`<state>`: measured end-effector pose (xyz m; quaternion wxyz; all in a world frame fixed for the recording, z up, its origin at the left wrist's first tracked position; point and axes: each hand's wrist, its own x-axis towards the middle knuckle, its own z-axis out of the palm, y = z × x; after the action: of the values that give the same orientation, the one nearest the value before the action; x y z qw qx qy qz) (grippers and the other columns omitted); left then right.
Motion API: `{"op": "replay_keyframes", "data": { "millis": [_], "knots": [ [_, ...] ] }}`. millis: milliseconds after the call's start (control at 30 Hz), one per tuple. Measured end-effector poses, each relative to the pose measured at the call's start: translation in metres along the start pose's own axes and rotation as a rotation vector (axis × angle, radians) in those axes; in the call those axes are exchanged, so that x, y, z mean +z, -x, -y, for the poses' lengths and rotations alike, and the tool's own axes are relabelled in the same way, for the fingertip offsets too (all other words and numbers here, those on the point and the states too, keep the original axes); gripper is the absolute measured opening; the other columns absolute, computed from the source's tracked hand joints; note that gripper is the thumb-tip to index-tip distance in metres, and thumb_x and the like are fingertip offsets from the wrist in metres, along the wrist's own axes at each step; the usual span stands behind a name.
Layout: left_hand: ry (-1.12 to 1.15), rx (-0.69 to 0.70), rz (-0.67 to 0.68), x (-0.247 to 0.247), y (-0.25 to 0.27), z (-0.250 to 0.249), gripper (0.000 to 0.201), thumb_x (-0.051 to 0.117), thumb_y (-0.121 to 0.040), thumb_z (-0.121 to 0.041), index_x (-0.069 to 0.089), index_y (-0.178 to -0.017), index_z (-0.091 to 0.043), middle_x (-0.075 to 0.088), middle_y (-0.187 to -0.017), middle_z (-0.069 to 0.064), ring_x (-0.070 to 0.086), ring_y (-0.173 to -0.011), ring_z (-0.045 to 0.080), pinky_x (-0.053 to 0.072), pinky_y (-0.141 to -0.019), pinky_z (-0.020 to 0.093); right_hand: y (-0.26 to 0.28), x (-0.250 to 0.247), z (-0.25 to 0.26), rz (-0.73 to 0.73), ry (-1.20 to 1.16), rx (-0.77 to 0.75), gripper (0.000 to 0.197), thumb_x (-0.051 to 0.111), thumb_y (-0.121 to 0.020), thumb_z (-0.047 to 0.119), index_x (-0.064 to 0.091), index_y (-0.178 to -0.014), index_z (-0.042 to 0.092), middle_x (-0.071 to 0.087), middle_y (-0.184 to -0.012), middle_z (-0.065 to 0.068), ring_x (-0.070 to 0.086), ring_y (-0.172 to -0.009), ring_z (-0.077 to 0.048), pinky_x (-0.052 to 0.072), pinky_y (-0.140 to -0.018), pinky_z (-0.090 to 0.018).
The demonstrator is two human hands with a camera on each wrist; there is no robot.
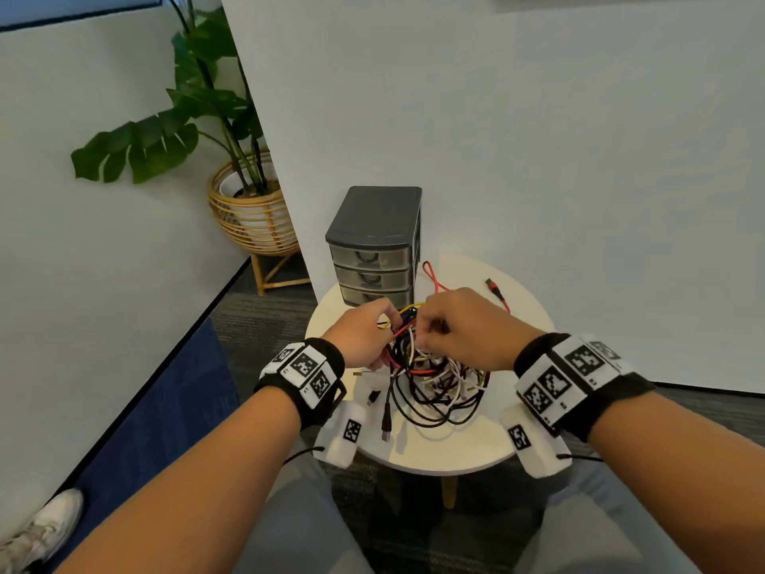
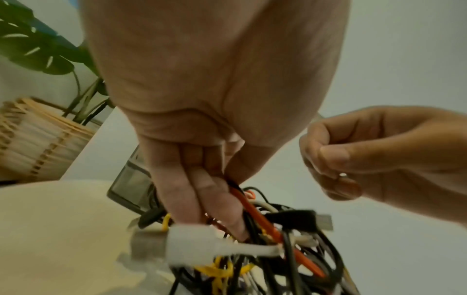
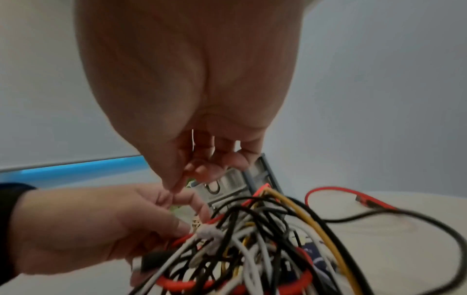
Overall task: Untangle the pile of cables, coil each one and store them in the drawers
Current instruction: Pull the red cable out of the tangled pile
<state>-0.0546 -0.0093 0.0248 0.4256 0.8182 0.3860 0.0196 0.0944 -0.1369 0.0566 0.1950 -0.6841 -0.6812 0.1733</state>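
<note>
A tangled cable pile (image 1: 434, 387) of black, white, red and yellow leads lies on the round white table (image 1: 455, 453). My left hand (image 1: 389, 325) reaches into the pile's top; in the left wrist view its thumb and fingers (image 2: 230, 183) pinch a red cable (image 2: 255, 213) along with black strands. My right hand (image 1: 422, 331) hovers just to the right with curled fingers, thumb and forefinger (image 2: 338, 175) pinching what looks like a thin white strand. The grey three-drawer unit (image 1: 372, 258) stands behind the pile with all drawers closed.
A red cable's free end (image 1: 496, 292) trails toward the table's back right. A black USB plug (image 1: 386, 424) hangs toward the front edge. A white wall stands close behind the table. A potted plant in a wicker basket (image 1: 252, 213) sits on the floor at left.
</note>
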Motion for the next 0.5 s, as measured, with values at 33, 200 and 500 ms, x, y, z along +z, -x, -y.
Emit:
{"op": "replay_keyframes", "data": {
  "millis": [33, 200, 500],
  "knots": [
    [0.022, -0.011, -0.009, 0.0, 0.0, 0.0, 0.014, 0.05, -0.101, -0.013, 0.059, -0.109, -0.021, 0.07, -0.073, 0.007, 0.06, -0.048, 0.014, 0.053, -0.052, 0.028, 0.0, 0.004, 0.001, 0.062, 0.047, 0.006, 0.009, 0.069, -0.09, 0.024, 0.07, -0.081, 0.023, 0.065, -0.084, 0.007, 0.059, -0.076, -0.01, 0.045, -0.066, -0.024],
    [0.067, -0.031, -0.047, -0.003, 0.002, -0.002, 0.021, 0.046, -0.101, -0.009, 0.061, -0.11, -0.021, 0.067, -0.068, 0.004, 0.056, -0.045, 0.01, 0.049, -0.048, 0.023, 0.004, 0.035, -0.003, 0.014, 0.164, -0.016, 0.009, 0.069, -0.091, 0.029, 0.069, -0.085, 0.022, 0.057, -0.09, 0.008, 0.046, -0.079, -0.009, 0.027, -0.06, -0.016],
    [-0.016, 0.38, 0.004, -0.011, 0.002, -0.019, 0.013, 0.067, -0.096, -0.025, 0.07, -0.108, -0.024, 0.065, -0.114, -0.005, 0.061, -0.109, 0.01, 0.048, -0.097, 0.03, 0.004, 0.014, -0.011, -0.044, -0.223, 0.075, 0.027, 0.061, -0.096, 0.012, 0.051, -0.076, 0.027, 0.057, -0.085, 0.006, 0.053, -0.082, -0.015, 0.042, -0.073, -0.029]
  ]
}}
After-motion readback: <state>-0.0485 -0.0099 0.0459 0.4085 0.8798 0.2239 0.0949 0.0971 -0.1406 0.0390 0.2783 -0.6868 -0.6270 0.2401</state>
